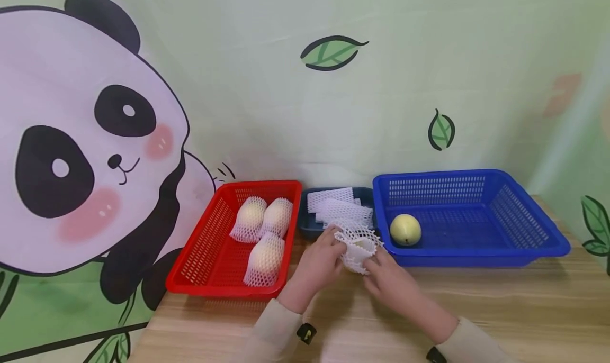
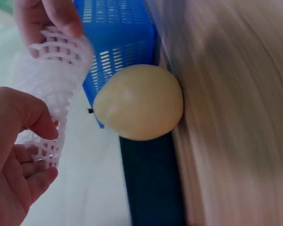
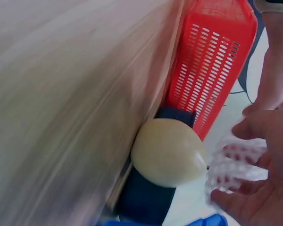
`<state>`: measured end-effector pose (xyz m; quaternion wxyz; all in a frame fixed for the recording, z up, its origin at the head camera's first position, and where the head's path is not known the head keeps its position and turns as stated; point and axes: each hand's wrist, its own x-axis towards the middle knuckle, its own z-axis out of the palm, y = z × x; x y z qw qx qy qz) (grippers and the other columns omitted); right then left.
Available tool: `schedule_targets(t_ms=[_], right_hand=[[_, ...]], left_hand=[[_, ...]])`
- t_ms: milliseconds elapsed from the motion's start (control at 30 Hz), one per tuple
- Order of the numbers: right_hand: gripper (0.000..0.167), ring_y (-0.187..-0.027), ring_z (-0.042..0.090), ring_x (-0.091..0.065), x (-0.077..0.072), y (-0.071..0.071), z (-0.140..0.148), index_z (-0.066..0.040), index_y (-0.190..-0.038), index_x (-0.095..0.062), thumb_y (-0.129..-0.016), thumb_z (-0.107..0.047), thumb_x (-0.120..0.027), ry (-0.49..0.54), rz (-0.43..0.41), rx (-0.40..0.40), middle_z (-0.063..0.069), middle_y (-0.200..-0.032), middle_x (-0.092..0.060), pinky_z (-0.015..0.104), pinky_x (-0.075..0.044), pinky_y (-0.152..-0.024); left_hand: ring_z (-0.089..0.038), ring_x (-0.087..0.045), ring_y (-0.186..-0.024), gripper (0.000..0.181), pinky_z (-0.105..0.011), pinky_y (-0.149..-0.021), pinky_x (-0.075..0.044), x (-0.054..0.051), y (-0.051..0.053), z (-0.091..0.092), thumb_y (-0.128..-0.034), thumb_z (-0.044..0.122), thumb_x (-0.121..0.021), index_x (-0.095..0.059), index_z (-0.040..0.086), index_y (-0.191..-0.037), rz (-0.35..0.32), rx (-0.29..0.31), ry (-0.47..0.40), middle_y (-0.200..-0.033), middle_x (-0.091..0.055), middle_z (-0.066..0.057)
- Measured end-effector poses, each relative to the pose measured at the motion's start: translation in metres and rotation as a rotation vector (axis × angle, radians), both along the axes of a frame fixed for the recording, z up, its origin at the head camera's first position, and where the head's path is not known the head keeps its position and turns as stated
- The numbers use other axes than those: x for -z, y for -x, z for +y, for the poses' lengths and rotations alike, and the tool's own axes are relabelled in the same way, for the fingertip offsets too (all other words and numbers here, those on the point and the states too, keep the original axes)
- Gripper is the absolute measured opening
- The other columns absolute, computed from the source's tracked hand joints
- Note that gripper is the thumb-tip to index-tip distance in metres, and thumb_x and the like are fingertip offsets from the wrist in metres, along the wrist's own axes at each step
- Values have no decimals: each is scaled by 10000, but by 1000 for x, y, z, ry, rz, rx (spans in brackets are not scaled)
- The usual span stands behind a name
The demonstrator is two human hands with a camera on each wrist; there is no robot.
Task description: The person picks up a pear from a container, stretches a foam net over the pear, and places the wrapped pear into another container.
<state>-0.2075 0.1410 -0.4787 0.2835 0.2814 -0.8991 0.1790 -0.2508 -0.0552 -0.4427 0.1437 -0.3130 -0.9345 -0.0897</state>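
A white foam net sleeve [image 1: 357, 249] is stretched between my two hands, its mouth held wide. My left hand [image 1: 320, 262] pinches one side of it between thumb and fingers. On the other side my right hand [image 1: 393, 281] grips the mesh, with fingertips against the rim. Under the sleeve a pale yellow pear [image 2: 139, 102] with a short dark stem stands on the table, apart from both hands. The right wrist view shows the same pear [image 3: 167, 151] beside the mesh. From the head view it is mostly hidden by the sleeve.
On the left, a red basket [image 1: 224, 291] holds three net-wrapped pears [image 1: 266, 260]. A dark teal tray [image 1: 311, 229] behind my hands has several flat foam nets [image 1: 344, 212]. To the right, a blue basket [image 1: 476, 257] contains one bare pear [image 1: 405, 230].
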Motion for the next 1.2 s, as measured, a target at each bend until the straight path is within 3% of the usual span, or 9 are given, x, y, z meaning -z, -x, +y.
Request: schedule_targets(t_ms=[233,400,467,567,700,967,1100,1200], right_hand=[[210,-1028,394,-645,3,13,-10,-77,-827,-572,-773,-44,-772,25,-171,60,238,-1068,-631,499,-575,-862],[152,-1184,516,-627,9,25,-3,-75,-793,-612,-796,-56,-763,31,-333,47,393,-1266,-611,549,-568,-950],[129,-1199,526,-619,12,30,2,-70,-796,-642,-801,-68,-771,46,-406,22,413,-1292,-592,554,-560,-972],[124,-1175,506,-631,16,37,9,-71,-786,-664,-798,-84,-787,78,-490,-40,425,-1302,-578,542,-559,-968],[144,-1107,455,-649,17,44,16,-88,-760,-657,-791,-99,-798,86,-549,-119,436,-1301,-567,474,-566,-910],[140,-1019,342,-620,15,47,18,-105,-755,-663,-790,-103,-798,30,-575,-181,374,-1246,-598,441,-541,-895],[107,-1134,443,-622,15,45,19,-105,-785,-701,-786,-112,-808,9,-611,-192,430,-1299,-558,533,-528,-989],[82,-1210,514,-593,15,44,19,-101,-832,-742,-797,-127,-811,-20,-650,-198,442,-1320,-549,594,-491,-1048]], left_hand=[[-319,-622,-1290,59,-375,-994,-589,22,18,8,-875,78,-687,-674,97,-821,-12,23,-62,-1210,-694,-159],[-222,-631,-910,49,-264,-754,-542,33,24,9,-868,59,-693,-699,79,-824,-165,76,-96,-997,-668,-122],[-221,-613,-862,46,-260,-748,-530,36,26,9,-863,50,-697,-704,63,-819,-244,94,-117,-986,-661,-134],[-279,-664,-1004,38,-316,-904,-582,39,30,8,-851,33,-684,-717,41,-836,-356,103,-173,-1180,-676,-203],[-394,-619,-1259,58,-449,-1098,-522,44,33,5,-826,26,-669,-725,11,-830,-465,108,-253,-1434,-562,-292],[-380,-595,-1299,97,-450,-1132,-487,48,36,-3,-838,46,-665,-756,15,-844,-519,99,-256,-1463,-562,-254],[-357,-567,-1339,148,-454,-1135,-486,47,33,-6,-865,120,-691,-788,14,-901,-588,46,-259,-1518,-536,-197],[-305,-588,-1281,220,-382,-1057,-529,48,29,-8,-884,204,-688,-803,16,-884,-623,12,-276,-1481,-580,-150]])
